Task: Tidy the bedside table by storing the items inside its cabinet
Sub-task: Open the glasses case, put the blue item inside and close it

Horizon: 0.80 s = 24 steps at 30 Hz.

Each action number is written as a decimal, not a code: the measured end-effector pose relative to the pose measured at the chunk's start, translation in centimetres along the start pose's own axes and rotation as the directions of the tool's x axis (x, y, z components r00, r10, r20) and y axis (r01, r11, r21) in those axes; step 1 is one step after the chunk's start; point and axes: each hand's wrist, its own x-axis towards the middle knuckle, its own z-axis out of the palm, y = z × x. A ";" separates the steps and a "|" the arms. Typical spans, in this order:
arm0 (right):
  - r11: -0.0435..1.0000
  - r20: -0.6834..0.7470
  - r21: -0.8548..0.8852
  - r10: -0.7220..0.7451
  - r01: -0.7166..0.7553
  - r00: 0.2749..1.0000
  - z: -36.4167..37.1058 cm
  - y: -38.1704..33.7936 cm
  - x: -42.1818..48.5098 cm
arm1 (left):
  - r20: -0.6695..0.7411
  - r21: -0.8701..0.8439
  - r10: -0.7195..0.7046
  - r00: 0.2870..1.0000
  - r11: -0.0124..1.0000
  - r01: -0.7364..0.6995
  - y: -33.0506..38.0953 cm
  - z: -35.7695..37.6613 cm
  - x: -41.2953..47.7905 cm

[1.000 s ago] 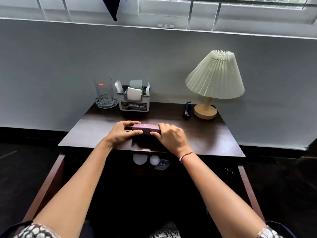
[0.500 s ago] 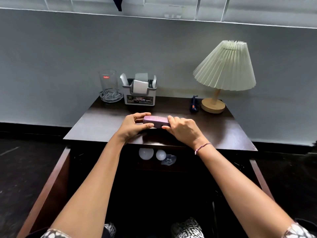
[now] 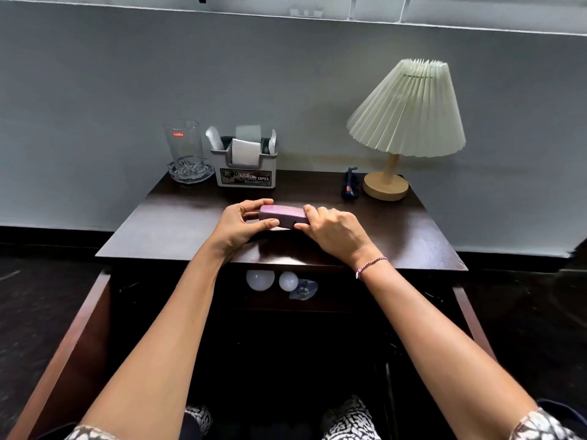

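A purple oblong case (image 3: 283, 215) is held just above the middle of the dark wooden bedside table (image 3: 178, 223). My left hand (image 3: 243, 223) pinches its left end between thumb and fingers. My right hand (image 3: 333, 231) grips its right end, fingers curled over the top. Below the tabletop the cabinet (image 3: 333, 304) stands open, with two white bulbs (image 3: 260, 279) and a small clear bluish thing (image 3: 303, 289) on its shelf.
At the back of the table stand a clear glass on a glass dish (image 3: 185, 154), a white organiser box with papers (image 3: 246, 166), a small dark blue object (image 3: 349, 187) and a pleated-shade lamp (image 3: 406, 122). Open cabinet doors (image 3: 73, 341) flank my arms.
The case has risen slightly off the tabletop, still held at both ends by my hands. The camera has tilted down and moved closer to the table.
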 end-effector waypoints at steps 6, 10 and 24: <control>0.994 0.053 0.075 0.078 -0.082 0.996 -0.6 0.0 0.0 | 0.032 0.042 0.023 0.999 0.999 -0.024 -0.1 -0.2 -0.2; 0.905 0.114 0.336 0.235 -0.260 0.965 -0.8 0.5 -0.1 | 0.051 0.069 -0.017 0.999 0.998 0.014 0.2 0.0 -0.4; 0.163 0.542 0.740 0.431 -0.653 0.722 1.5 2.7 -0.6 | -0.097 0.124 0.065 0.993 0.991 -0.052 -0.8 0.0 -0.2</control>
